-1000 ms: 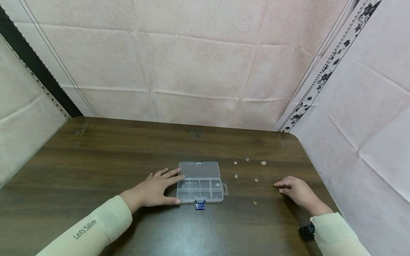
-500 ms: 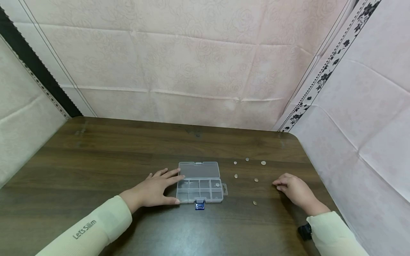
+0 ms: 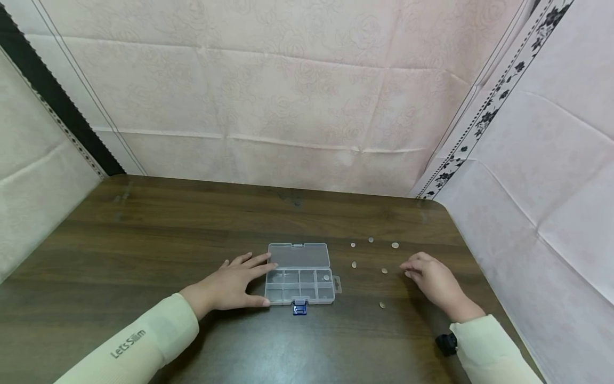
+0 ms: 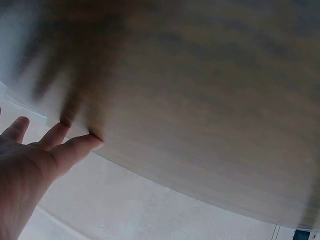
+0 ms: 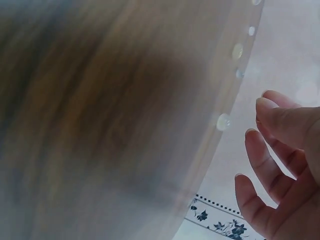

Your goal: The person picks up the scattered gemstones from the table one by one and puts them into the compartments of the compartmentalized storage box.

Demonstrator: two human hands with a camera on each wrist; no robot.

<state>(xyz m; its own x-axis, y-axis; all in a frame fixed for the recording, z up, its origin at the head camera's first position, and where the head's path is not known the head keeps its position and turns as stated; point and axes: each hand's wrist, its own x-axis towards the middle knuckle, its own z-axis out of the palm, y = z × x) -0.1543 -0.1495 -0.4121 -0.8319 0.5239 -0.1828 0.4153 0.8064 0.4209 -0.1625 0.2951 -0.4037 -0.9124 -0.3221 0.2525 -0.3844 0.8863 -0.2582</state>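
A clear plastic compartment box lies with its lid folded back on the table, one small pale disc in a right-hand compartment. My left hand rests at its left side, fingers spread, fingertips on the lid's edge and thumb at the near corner. To the right, my right hand is raised over the table, thumb and index finger pinched together; the small round disc between them is hidden by the fingertips. Nearest to it lie a small disc and a larger pale disc.
More small discs lie scattered between box and right hand, including one disc nearer the front and one disc near the box. A blue latch juts from the box front. Pale cloth hangs behind the brown table.
My right hand has lifted from the table and shifted left and away from me, leaving nothing on the spot where it pinched a small disc. The left hand and box have stayed put.
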